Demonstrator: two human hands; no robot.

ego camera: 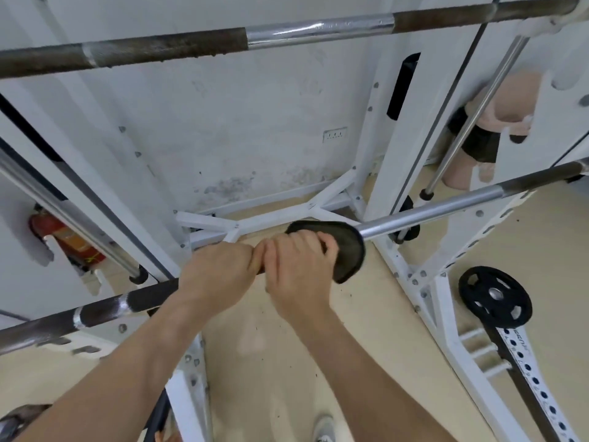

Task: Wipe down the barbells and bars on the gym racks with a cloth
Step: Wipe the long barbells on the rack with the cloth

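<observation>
Midway along the lower bar (446, 207), between the rack's uprights, the right hand (298, 269) has its fingers curled over a dark cloth (349, 250), clamping it round the steel. Touching it on the left, the left hand (220, 269) grips the bare bar, seemingly to steady it. The bar crosses the white rack (395, 154) from its lower left side up to its right side. Right of the cloth it shines; left of the hands the knurled part looks dark and rusty. I'd say this bar is about half wiped. Next the cloth wants sliding along under a firm squeeze, with the left hand shifting clear. An upper bar (318, 30), rusty in patches, hangs above, and a plate (495, 296) sits by the rack's right foot.
</observation>
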